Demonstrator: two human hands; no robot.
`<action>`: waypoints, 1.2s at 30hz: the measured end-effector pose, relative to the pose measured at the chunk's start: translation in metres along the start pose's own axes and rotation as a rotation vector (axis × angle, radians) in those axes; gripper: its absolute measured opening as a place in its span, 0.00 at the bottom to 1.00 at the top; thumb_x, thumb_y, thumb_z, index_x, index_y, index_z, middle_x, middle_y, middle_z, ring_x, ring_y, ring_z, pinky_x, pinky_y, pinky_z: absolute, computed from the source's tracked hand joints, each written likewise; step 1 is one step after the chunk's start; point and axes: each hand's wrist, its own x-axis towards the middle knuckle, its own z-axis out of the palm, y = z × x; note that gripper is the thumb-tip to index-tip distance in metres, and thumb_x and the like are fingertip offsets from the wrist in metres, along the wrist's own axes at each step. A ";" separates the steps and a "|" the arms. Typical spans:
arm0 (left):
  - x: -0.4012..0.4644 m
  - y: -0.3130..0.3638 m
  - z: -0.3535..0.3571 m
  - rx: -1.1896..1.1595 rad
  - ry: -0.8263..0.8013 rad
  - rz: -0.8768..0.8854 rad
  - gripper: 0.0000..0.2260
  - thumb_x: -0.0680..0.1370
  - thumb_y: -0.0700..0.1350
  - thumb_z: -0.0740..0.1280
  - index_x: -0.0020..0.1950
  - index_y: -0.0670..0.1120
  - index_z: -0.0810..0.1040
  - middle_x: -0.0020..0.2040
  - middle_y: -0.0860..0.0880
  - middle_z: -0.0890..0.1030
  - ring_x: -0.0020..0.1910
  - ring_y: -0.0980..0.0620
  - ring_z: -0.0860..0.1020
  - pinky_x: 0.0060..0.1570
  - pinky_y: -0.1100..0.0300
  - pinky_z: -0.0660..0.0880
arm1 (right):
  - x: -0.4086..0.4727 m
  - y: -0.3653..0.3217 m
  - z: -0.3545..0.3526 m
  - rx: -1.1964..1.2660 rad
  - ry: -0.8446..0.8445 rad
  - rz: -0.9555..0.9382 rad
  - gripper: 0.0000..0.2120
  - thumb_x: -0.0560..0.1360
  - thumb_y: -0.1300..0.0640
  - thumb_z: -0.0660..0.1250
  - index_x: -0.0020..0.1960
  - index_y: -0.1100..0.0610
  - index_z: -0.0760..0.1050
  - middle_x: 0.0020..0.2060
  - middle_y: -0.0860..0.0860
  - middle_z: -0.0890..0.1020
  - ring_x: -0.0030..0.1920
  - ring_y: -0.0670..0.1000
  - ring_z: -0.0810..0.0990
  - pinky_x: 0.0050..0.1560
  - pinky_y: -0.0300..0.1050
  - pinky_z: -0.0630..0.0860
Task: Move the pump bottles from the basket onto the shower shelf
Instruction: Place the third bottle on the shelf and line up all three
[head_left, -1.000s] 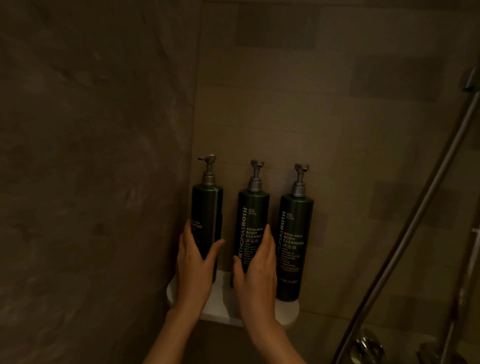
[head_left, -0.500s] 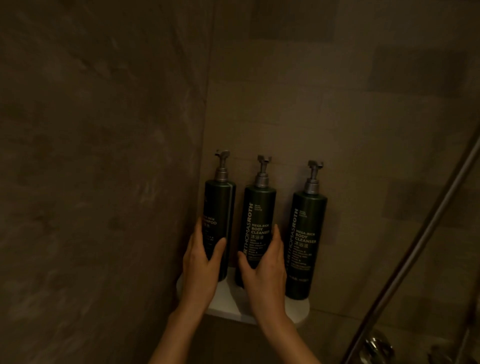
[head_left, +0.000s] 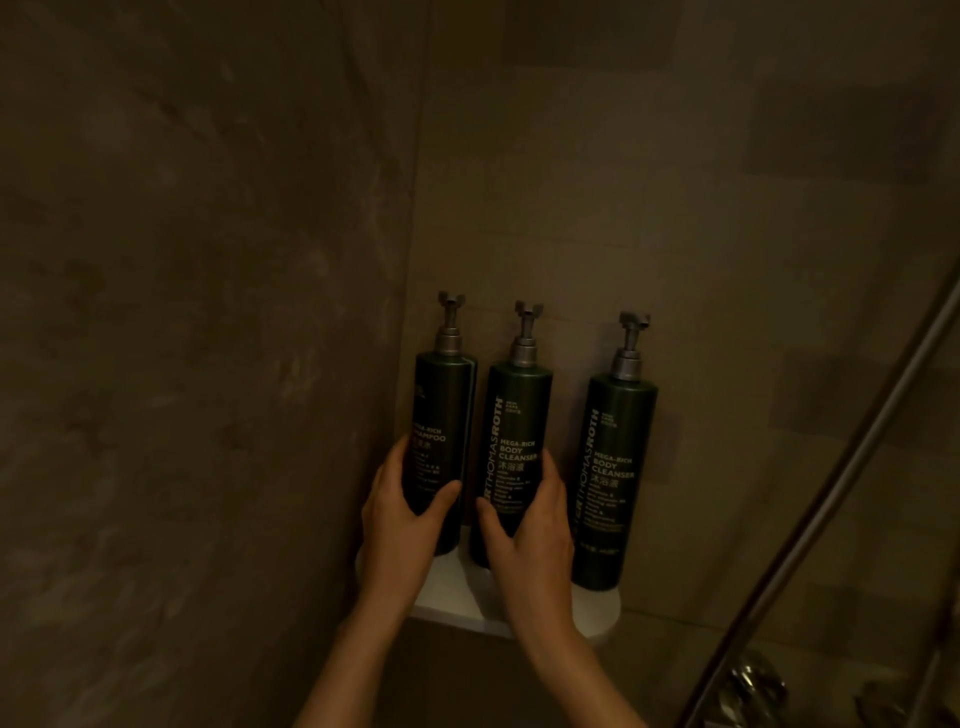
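Gripping shelved shampoo bottle (left hand), cleanser bottle (right hand).

Three dark pump bottles are standing on the white corner shelf, the left hand gripping the shampoo bottle and the right hand gripping the middle cleanser bottle.

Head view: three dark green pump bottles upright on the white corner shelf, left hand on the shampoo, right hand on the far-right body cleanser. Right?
Not quite. In the head view the right hand grips the middle body cleanser, not the far-right body cleanser, which stands untouched. The rest holds: three dark green pump bottles upright on the white corner shelf, left hand on the shampoo.
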 end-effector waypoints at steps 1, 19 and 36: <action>0.000 0.001 0.001 -0.001 0.009 -0.003 0.28 0.72 0.44 0.72 0.69 0.58 0.66 0.63 0.53 0.75 0.62 0.55 0.75 0.61 0.47 0.74 | 0.000 0.000 0.000 -0.004 0.003 0.000 0.36 0.73 0.53 0.70 0.75 0.53 0.54 0.68 0.50 0.67 0.67 0.45 0.65 0.65 0.38 0.61; 0.000 -0.003 -0.001 -0.001 0.005 -0.008 0.29 0.73 0.45 0.70 0.70 0.61 0.64 0.65 0.51 0.75 0.63 0.54 0.74 0.62 0.45 0.74 | -0.002 0.001 0.001 -0.001 0.016 0.004 0.36 0.74 0.54 0.68 0.75 0.53 0.53 0.70 0.51 0.67 0.69 0.47 0.65 0.69 0.44 0.64; -0.001 0.000 0.002 0.084 0.075 0.033 0.32 0.71 0.42 0.73 0.72 0.53 0.65 0.66 0.51 0.73 0.64 0.53 0.72 0.63 0.49 0.72 | -0.004 0.001 0.001 -0.038 0.054 -0.016 0.38 0.73 0.54 0.70 0.75 0.55 0.52 0.70 0.52 0.65 0.70 0.49 0.64 0.68 0.42 0.62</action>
